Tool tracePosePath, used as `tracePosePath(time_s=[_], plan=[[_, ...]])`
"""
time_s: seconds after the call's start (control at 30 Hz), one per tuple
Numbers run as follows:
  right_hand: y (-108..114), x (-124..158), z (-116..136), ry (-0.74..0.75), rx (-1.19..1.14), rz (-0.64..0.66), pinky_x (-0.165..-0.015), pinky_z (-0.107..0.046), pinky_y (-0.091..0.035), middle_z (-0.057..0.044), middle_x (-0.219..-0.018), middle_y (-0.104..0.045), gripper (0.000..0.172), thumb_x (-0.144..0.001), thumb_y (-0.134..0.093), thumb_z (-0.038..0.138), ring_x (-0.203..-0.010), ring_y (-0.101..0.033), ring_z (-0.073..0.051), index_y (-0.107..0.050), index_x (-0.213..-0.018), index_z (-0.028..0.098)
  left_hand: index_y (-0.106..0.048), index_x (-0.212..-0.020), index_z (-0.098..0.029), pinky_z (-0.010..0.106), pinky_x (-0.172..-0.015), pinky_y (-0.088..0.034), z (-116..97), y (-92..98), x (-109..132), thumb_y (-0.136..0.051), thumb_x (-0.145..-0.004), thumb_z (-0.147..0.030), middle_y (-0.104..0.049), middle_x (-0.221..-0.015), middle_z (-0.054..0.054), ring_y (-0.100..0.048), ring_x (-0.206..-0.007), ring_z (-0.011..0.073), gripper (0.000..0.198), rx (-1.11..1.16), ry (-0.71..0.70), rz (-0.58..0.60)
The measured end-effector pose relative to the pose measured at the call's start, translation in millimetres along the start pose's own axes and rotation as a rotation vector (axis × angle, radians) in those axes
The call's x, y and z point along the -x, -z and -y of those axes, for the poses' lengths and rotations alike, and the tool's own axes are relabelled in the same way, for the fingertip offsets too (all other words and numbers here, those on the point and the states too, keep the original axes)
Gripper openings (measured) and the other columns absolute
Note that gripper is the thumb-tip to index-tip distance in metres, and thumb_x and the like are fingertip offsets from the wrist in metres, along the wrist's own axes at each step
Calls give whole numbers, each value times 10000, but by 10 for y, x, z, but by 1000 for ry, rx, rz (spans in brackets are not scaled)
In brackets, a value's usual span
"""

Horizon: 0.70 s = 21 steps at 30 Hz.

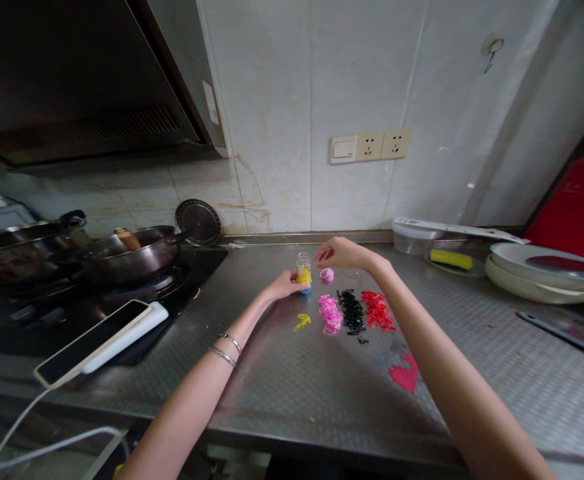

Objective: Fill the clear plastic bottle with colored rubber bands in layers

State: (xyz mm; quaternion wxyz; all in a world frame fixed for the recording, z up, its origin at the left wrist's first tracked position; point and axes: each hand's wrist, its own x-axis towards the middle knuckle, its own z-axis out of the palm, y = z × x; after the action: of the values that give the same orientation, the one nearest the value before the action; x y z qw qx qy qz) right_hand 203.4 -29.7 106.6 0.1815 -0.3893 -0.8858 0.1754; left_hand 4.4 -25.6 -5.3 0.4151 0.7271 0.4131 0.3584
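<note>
My left hand point(287, 285) is wrapped round a small clear bottle point(303, 267) that stands on the metal counter, with yellow bits above blue ones inside. Just right of the bottle's mouth hovers my right hand point(339, 252), its fingers curled together; whatever they pinch is too small to make out. Below that hand sits a pink cap point(327, 275). Small rubber bands lie sorted by colour: a few yellow bands point(302, 323), then piles of pink bands point(330, 313), black bands point(352, 312) and red bands point(377, 310).
A red heart-shaped piece point(405, 373) lies near my right forearm. On the left are a phone point(92, 340) with a white cable, and pans point(129, 250) on the stove. At right stand a plastic tub point(415, 239), a yellow sponge point(451, 259), stacked plates point(542, 283) and a knife point(567, 333).
</note>
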Motion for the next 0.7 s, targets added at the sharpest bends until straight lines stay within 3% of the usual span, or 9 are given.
tracePosePath(time_s=[0.13,0.23,0.4,0.7], plan=[[-107,169,258,111,-26,152,-583,-201,-421,-24,-770,-677,233,-648,-585,187,-656,-588,-121,-684,-858,167,-615,-901,-99,264,-754,-439,26,-2,-5,-653,-651,-188,-658,-889,64,-588,-792,151,268,-21,-48,1],[-438,225,305,171,72,261,-604,-198,-413,-19,-801,-677,307,-619,-608,182,-680,-586,-122,-672,-918,189,-616,-864,-93,248,-728,-442,29,-13,-18,-652,-629,-145,-661,-880,67,-588,-772,147,243,13,-33,0],[-901,238,191,210,173,308,-618,-205,-396,-59,-887,-656,397,-600,-638,241,-747,-571,-141,-635,-989,163,-610,-833,-73,259,-725,-448,-16,-19,5,-648,-632,-143,-660,-838,71,-582,-753,142,216,28,-12,-16],[-961,274,398,185,181,340,-601,-205,-395,-61,-860,-655,332,-580,-596,150,-709,-571,-136,-652,-908,155,-602,-875,-75,272,-743,-449,37,-13,0,-676,-627,-178,-654,-870,78,-582,-769,147,278,30,-21,-11]])
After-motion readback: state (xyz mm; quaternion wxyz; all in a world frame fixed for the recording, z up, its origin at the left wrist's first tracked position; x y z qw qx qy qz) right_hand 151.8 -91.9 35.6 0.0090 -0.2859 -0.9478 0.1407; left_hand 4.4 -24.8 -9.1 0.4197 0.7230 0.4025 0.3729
